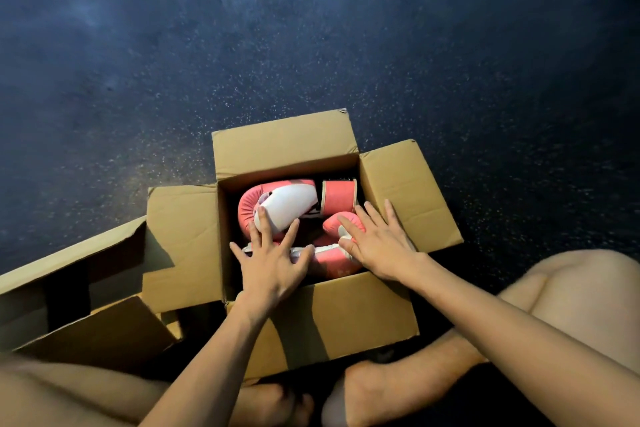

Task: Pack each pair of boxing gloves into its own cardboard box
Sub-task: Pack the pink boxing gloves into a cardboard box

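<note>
Boxing gloves, one pair, pink-and-white padded leather (277,204), lie inside an open brown cardboard box (329,315) on a dark speckled floor (311,45), between the legs of a seated person. One glove is laid along the far wall, its pink cuff against the right-hand corner; the other is laid along the near wall. The left hand (273,263) is spread wide, its fingertips pressed on both gloves. The right hand (381,246) is laid flat, fingers straight, on the near glove's rounded end; nothing is pinched by either. All four flaps are folded outward. Risks, as judged: the padding is likely to spring back once pressure is released, so that the near glove, seemingly high against the front rim, would hold the flaps apart; a flap forced down over it could be creased or torn. The left flap (183,239) may be hindered by a second brown cardboard box (69,288) just beside it. The contents of that box cannot be told.
</note>
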